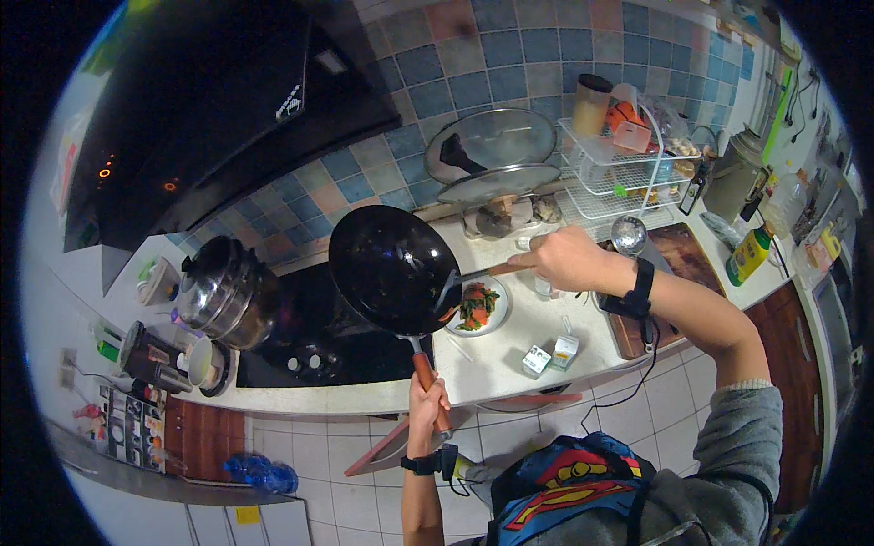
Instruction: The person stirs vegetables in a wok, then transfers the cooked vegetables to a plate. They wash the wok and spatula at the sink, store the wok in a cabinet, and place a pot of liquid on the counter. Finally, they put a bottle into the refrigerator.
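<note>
A black wok [389, 266] is tilted over the right side of the cooktop, its right rim beside a white plate [504, 315]. My left hand [428, 399] is closed around the wok's wooden handle [423, 368]. In my right hand [563, 259] is a spatula [488, 273] with a wooden grip; its metal blade reaches into the wok at the right rim. A little orange food [448, 314] shows by the blade. Green vegetables with orange pieces [478, 306] are heaped on the plate, which rests on the white counter. The wok's rim hides the plate's left edge.
A metal steamer pot [229, 293] stands left on the black cooktop [300, 307]. Glass lids [505, 140] lean against the tiles. Two small cartons [537, 362] sit near the counter's front edge. A ladle [629, 235] lies by the wooden cutting board [689, 256]. The range hood [205, 102] overhangs the left.
</note>
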Demonstrator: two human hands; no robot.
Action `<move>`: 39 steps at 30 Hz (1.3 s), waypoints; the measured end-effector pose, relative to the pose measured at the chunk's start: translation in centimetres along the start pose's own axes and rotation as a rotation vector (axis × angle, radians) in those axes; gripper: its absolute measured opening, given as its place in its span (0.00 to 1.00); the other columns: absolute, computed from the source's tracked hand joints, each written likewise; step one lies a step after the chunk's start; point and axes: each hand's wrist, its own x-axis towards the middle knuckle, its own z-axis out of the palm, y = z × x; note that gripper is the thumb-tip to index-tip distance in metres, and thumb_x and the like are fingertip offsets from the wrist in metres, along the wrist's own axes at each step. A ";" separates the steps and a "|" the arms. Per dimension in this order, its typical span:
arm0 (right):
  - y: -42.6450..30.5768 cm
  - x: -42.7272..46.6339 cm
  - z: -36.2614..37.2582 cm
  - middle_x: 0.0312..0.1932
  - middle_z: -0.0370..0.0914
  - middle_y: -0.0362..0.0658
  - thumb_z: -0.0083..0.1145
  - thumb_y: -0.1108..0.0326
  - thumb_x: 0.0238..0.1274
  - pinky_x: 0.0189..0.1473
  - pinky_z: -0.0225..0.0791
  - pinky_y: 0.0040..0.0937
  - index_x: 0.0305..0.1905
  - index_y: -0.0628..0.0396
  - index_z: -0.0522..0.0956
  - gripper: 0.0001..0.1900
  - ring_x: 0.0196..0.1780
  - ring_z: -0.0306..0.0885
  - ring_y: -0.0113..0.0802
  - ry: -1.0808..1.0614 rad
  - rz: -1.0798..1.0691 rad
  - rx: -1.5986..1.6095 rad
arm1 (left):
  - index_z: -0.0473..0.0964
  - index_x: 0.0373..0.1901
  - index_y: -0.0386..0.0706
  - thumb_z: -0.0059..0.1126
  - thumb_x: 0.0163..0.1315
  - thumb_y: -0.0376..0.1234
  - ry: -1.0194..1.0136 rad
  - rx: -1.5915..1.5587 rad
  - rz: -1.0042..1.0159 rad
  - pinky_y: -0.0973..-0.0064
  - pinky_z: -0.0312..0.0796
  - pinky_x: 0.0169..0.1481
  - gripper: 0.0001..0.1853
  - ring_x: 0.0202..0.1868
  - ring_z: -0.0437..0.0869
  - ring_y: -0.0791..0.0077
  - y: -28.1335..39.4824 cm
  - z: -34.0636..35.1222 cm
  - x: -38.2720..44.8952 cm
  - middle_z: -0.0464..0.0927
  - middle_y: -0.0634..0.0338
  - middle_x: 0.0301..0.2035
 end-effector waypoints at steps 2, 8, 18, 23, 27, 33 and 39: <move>-0.4 -0.3 -0.2 0.26 0.77 0.43 0.58 0.69 0.44 0.26 0.71 0.39 0.53 0.44 0.78 0.25 0.28 0.79 0.42 -0.031 -0.021 0.003 | 0.60 0.45 0.35 0.50 0.61 0.28 -0.003 0.032 0.017 0.81 0.67 0.18 0.14 0.14 0.69 0.79 0.0 0.0 0.1 0.68 0.61 0.20; -0.3 -2.3 -0.1 0.28 0.78 0.43 0.56 0.71 0.45 0.25 0.71 0.37 0.53 0.46 0.78 0.24 0.29 0.80 0.39 0.007 0.001 -0.080 | 0.60 0.44 0.36 0.50 0.61 0.27 0.038 0.003 -0.002 0.80 0.67 0.18 0.13 0.14 0.70 0.79 0.1 -0.3 0.4 0.69 0.60 0.20; -2.3 1.2 5.3 0.28 0.76 0.46 0.54 0.73 0.48 0.24 0.71 0.40 0.58 0.46 0.74 0.27 0.26 0.79 0.43 0.105 0.155 0.033 | 0.60 0.46 0.36 0.51 0.61 0.28 0.009 -0.023 -0.013 0.81 0.66 0.19 0.15 0.15 0.70 0.80 1.1 0.4 -1.7 0.68 0.61 0.21; -2.7 2.8 5.6 0.29 0.76 0.46 0.53 0.74 0.48 0.25 0.70 0.41 0.57 0.47 0.75 0.26 0.27 0.79 0.44 0.060 0.063 0.041 | 0.60 0.46 0.35 0.51 0.61 0.28 0.017 -0.004 -0.023 0.81 0.67 0.20 0.15 0.15 0.70 0.79 1.2 0.4 -2.5 0.69 0.61 0.21; -2.4 3.6 3.0 0.22 0.78 0.49 0.55 0.70 0.47 0.26 0.71 0.41 0.37 0.55 0.81 0.10 0.28 0.80 0.46 0.068 -0.040 0.009 | 0.60 0.46 0.36 0.50 0.62 0.27 0.022 -0.005 -0.024 0.80 0.67 0.20 0.14 0.15 0.70 0.79 1.0 0.4 -2.3 0.68 0.61 0.21; -2.7 4.4 -0.7 0.21 0.77 0.48 0.56 0.70 0.44 0.26 0.70 0.38 0.28 0.58 0.80 0.05 0.27 0.80 0.44 -0.032 -0.108 -0.106 | 0.59 0.47 0.36 0.51 0.62 0.27 0.020 -0.019 -0.056 0.79 0.68 0.20 0.15 0.15 0.70 0.79 0.5 0.3 -1.9 0.68 0.61 0.21; -2.3 0.9 -2.6 0.23 0.78 0.47 0.57 0.70 0.45 0.26 0.71 0.37 0.36 0.56 0.81 0.11 0.28 0.81 0.43 -0.026 -0.037 -0.136 | 0.59 0.46 0.36 0.51 0.61 0.27 0.035 0.000 -0.071 0.79 0.68 0.20 0.14 0.16 0.69 0.79 0.6 0.1 -1.8 0.67 0.61 0.20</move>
